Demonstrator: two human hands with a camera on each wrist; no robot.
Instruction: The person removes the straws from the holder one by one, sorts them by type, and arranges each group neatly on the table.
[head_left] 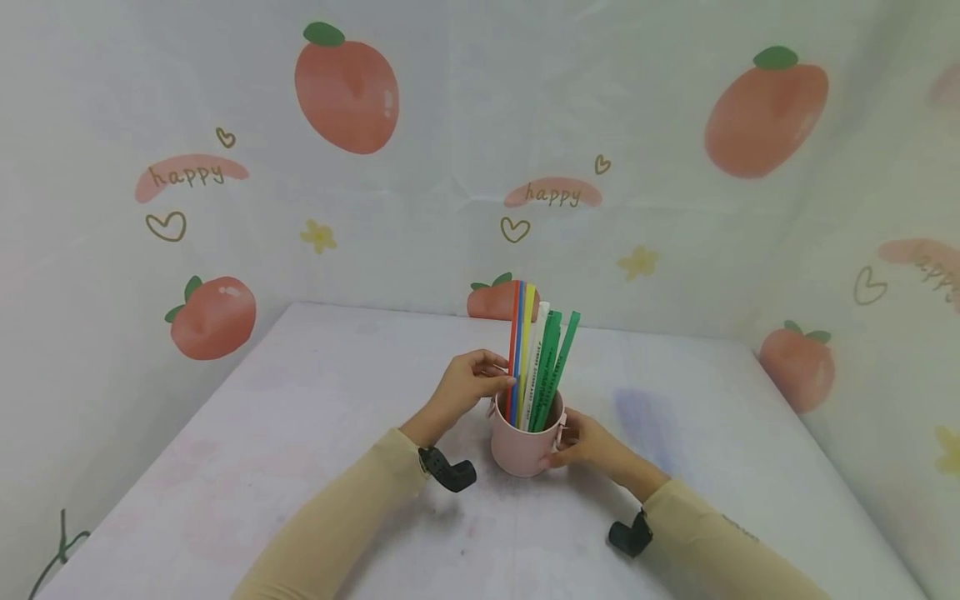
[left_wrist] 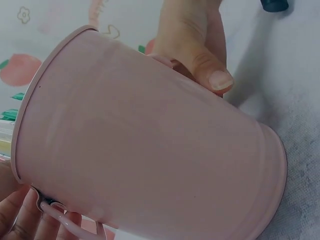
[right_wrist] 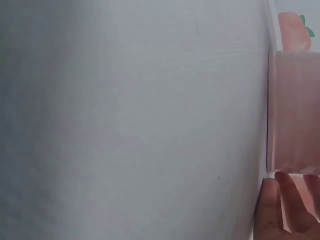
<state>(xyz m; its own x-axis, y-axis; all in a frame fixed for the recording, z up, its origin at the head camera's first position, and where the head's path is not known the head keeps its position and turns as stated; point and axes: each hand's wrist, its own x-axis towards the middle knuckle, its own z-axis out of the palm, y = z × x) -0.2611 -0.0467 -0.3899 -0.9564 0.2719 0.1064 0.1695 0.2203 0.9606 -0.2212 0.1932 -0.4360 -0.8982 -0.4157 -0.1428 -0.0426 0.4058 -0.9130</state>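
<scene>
A small pink bucket (head_left: pixel 519 451) with a loop handle on each side stands on the table, upright in the head view. Long thin sticks (head_left: pixel 521 350) in red, blue, yellow and white rise from it, beside green ones (head_left: pixel 552 367) with printed lettering. At the rim's left side is my left hand (head_left: pixel 472 379), thumb and fingertips right by the red stick. Its fingers show loosely bent behind the handle (left_wrist: pixel 67 224) in the left wrist view. My right hand (head_left: pixel 592 446) holds the bucket's right side, thumb on the front wall and fingers behind.
A pale cloth covers the table (head_left: pixel 360 358), with a bluish patch (head_left: pixel 645 425) right of the bucket. Behind stands a white printed curtain (head_left: pixel 450 108) with fruit and "happy" lettering. Dark wrist cameras (head_left: pixel 450 471) are strapped on both wrists. A dark cord (head_left: pixel 63 542) lies at the left edge.
</scene>
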